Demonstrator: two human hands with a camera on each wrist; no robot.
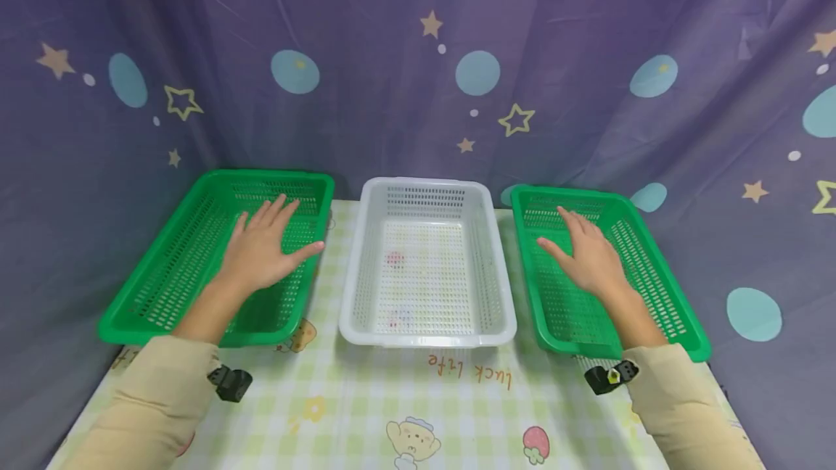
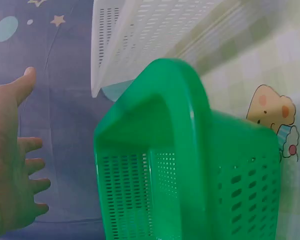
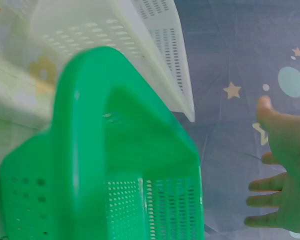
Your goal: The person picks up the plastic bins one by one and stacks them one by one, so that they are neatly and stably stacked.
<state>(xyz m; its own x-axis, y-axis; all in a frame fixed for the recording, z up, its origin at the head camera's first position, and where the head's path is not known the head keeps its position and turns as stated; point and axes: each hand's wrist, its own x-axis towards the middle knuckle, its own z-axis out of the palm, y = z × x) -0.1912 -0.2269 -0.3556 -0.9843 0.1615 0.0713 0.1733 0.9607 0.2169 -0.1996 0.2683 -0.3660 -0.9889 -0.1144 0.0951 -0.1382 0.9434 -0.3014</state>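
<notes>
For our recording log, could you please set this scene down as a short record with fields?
Left hand: fingers spread, holding nothing, seen over the left green basket
Right hand: fingers extended, thumb apart, holding nothing, seen over the right green basket
Between them: white basket
Surface: checked tablecloth with cartoon prints
Backdrop: purple curtain with stars and ovals
</notes>
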